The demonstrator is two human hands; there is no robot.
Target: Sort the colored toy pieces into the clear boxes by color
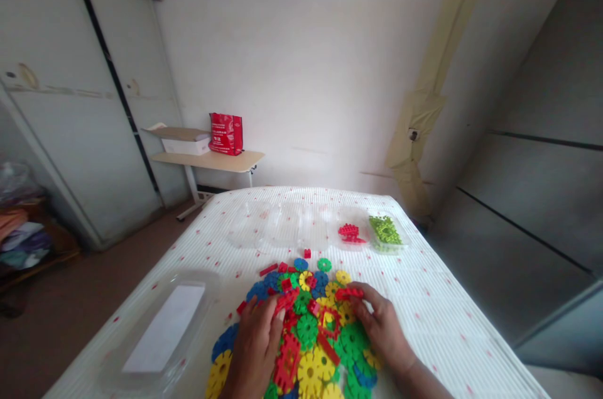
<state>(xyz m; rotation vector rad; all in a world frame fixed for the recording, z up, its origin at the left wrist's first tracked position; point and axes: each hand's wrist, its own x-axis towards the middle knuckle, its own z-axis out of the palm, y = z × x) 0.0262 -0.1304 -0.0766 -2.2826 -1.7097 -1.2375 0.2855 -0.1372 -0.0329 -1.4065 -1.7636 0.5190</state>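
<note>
Risk: loose pile (308,327) lies close to the table's (447,323) near edge, so a sweeping wrist would likely knock pieces off. Right hand (382,328): fingers pinch a red piece (349,292) at the pile's far side; a light grip may drop it. Left hand (257,344): fingers curled on red bits, grip unclear. Beyond, unobstructed: red-filled tray (360,223), green-filled tray (406,239). Clear lid (164,330) lies left.

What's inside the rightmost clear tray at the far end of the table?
A heap of light green pieces sits in the tray. Pieces lower in the heap and the tray bottom beneath them are covered and cannot be seen.
</note>
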